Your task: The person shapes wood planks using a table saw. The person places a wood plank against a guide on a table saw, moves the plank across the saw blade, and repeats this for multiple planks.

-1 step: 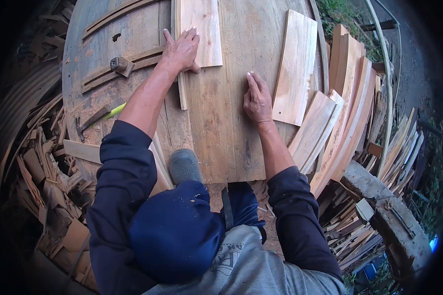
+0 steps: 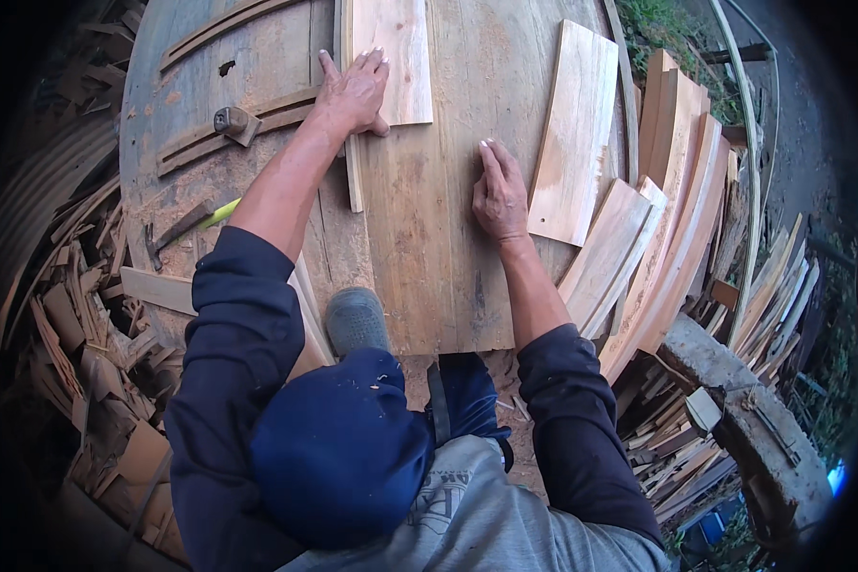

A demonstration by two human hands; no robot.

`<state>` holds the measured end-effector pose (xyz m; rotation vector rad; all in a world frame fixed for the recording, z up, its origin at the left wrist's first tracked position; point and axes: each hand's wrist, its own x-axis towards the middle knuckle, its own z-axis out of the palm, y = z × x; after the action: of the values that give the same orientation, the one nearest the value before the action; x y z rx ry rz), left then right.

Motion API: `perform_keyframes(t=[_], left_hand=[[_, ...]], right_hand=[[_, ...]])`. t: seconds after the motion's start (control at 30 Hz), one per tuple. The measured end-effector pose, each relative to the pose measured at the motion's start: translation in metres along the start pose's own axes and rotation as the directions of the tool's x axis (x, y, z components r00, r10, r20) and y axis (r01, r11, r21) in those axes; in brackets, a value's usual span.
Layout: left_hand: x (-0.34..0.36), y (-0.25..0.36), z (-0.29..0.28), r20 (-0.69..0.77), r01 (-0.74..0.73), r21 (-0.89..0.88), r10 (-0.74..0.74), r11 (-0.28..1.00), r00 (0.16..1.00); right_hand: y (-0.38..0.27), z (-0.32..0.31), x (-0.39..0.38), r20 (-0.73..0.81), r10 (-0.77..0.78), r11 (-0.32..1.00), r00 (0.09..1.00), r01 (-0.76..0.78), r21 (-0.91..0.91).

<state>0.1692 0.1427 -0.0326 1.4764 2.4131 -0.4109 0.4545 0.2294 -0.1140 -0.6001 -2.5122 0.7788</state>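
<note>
My left hand (image 2: 355, 93) is open, its fingers spread over the left edge of a pale flat board (image 2: 391, 71) and the narrow wooden strip (image 2: 355, 176) running alongside it. My right hand (image 2: 500, 195) rests on the wooden worktable (image 2: 410, 267), apart from that board. Two of its fingers stretch forward and the others curl under; nothing shows in it. Another pale board (image 2: 574, 129), with a small hole near its lower end, lies just right of this hand.
A wooden hand plane (image 2: 236, 126) sits by a grooved strip (image 2: 186, 153) on the left. Below it lies a hammer (image 2: 186, 226) with a yellow-green grip. Curved planks (image 2: 672, 210) lean along the right edge. Offcuts (image 2: 95, 381) are heaped at left. My shoe (image 2: 357, 319) is on the near side.
</note>
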Motion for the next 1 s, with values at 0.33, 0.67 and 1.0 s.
perform_keyframes(t=[0.33, 0.67, 1.0], left_hand=[[0.042, -0.016, -0.019, 0.048, 0.055, -0.009, -0.055, 0.998, 0.997], [0.073, -0.032, -0.032, 0.037, 0.045, 0.041, -0.046, 0.998, 0.998], [0.085, -0.037, -0.048, 0.058, 0.049, -0.031, -0.047, 0.998, 0.997]], right_hand=[[-0.002, -0.003, 0.000, -0.008, 0.017, 0.998, 1.000, -0.018, -0.059], [-0.005, -0.002, 0.001, -0.009, 0.063, 0.997, 0.998, -0.063, -0.051], [-0.006, -0.005, -0.001, 0.005, 0.075, 0.991, 0.997, -0.074, -0.107]])
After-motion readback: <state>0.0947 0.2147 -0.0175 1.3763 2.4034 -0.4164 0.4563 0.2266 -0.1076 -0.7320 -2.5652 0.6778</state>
